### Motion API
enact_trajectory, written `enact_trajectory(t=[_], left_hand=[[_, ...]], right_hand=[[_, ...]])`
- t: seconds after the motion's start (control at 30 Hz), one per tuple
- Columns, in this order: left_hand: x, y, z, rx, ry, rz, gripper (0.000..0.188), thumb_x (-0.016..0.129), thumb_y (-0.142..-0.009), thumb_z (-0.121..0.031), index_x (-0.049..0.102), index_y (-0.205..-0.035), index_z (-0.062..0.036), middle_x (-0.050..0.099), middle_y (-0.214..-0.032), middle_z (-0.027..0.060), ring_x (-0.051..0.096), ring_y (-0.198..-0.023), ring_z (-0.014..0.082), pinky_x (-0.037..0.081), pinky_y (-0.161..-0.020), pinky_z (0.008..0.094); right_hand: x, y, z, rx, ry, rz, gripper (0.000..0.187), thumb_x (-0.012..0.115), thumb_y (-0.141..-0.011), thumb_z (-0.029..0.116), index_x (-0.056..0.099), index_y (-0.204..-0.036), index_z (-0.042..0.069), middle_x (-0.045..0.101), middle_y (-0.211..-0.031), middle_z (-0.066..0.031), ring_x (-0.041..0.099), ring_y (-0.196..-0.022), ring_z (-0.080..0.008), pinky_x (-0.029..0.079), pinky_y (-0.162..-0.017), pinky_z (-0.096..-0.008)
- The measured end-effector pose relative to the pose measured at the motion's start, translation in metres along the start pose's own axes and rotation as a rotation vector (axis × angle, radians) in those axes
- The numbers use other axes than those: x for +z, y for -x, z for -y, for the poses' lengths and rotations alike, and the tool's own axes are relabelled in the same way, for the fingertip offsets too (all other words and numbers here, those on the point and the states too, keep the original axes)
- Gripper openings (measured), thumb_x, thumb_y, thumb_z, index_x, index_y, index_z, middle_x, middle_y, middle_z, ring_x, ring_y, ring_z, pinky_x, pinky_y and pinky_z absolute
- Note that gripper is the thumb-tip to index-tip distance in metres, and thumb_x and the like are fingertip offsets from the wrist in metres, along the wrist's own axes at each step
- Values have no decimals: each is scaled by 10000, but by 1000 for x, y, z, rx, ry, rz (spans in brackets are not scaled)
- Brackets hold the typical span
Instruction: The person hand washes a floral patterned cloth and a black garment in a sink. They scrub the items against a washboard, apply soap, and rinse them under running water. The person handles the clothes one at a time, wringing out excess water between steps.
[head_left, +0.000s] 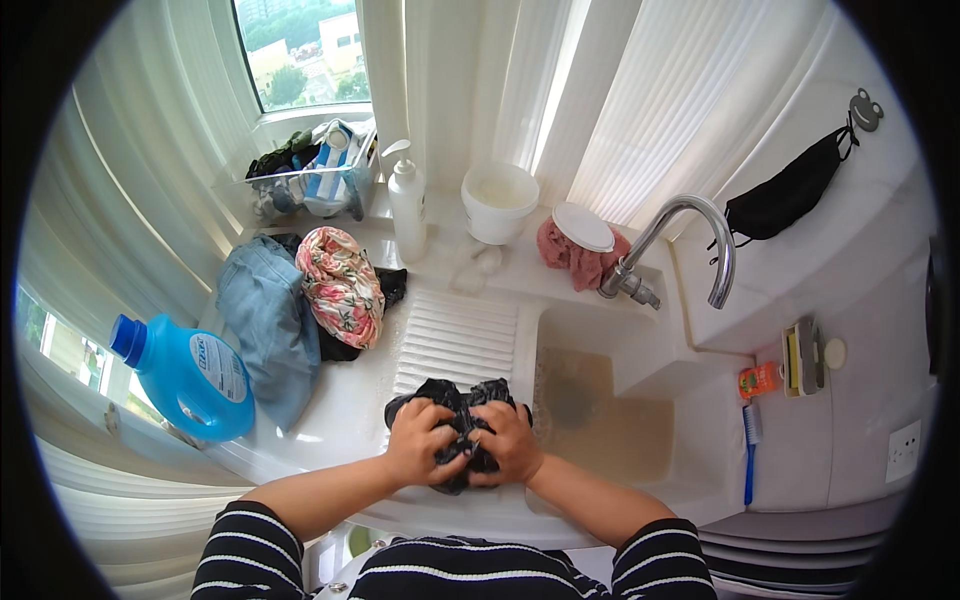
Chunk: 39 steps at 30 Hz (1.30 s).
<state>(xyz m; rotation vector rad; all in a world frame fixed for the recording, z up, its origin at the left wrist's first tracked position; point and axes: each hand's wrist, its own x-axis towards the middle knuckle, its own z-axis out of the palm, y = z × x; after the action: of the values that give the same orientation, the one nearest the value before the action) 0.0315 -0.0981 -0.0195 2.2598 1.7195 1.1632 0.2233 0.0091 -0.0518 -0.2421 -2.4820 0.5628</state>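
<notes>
A bunched, wet-looking black cloth lies at the lower end of the white ribbed washboard, which is part of the sink counter. My left hand grips the cloth from the left with curled fingers. From the right, my right hand closes on the same cloth, the two hands almost meeting in the middle. Folds of the cloth stick out above and below my fingers. Right of the washboard, the sink basin holds cloudy brownish water, with a dark patch showing in it.
Left are a blue detergent jug, blue denim and floral fabric. Behind stand a pump bottle, white tub and clear bin. A curved faucet overhangs the right side; a blue brush hangs on the wall.
</notes>
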Motion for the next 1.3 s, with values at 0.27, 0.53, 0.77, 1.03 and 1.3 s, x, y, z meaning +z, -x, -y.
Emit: enact_trajectory(t=[0.27,0.53,0.77,1.03,1.3], left_hand=[[24,-93,75,-412,-257,-229,375,732,-756,-444,699,-871,-88,576,-1220,202,532,-1084,388,432,-910,470],[-15,15,-12,3,34,134,400,795,-618,-423,651,-803,-99,617,-1039,91,537,-989,339,414,-803,484],[13,-87,71,-407,-134,-54,454,747,-693,-429,648,-1001,-110,540,-1210,172,474,-1105,392,384,-908,506],[-5,8,-19,-46,14,58,453,759,-693,-516,670,-796,-83,599,-1075,147,503,-1051,397,380,-883,524],[35,-101,89,-386,-120,-217,500,748,-732,-420,626,-1064,-66,591,-1092,155,538,-1000,379,427,-852,457]], right_hand=[[13,-94,-67,364,234,-173,511,746,-589,329,605,-1024,102,483,-1340,-117,427,-1240,-331,399,-906,-525],[-4,0,37,63,-37,67,510,789,-553,458,614,-903,130,518,-1314,-136,476,-1204,-329,359,-898,-551],[9,-88,-68,350,154,-40,655,778,-537,393,578,-1070,70,456,-1340,-140,405,-1255,-348,348,-946,-555],[-7,3,36,167,-56,-22,501,755,-590,457,595,-898,96,517,-1308,-128,462,-1223,-339,348,-916,-558],[11,-97,-82,410,120,-237,735,754,-599,371,509,-1226,78,469,-1334,-181,452,-1216,-376,399,-953,-493]])
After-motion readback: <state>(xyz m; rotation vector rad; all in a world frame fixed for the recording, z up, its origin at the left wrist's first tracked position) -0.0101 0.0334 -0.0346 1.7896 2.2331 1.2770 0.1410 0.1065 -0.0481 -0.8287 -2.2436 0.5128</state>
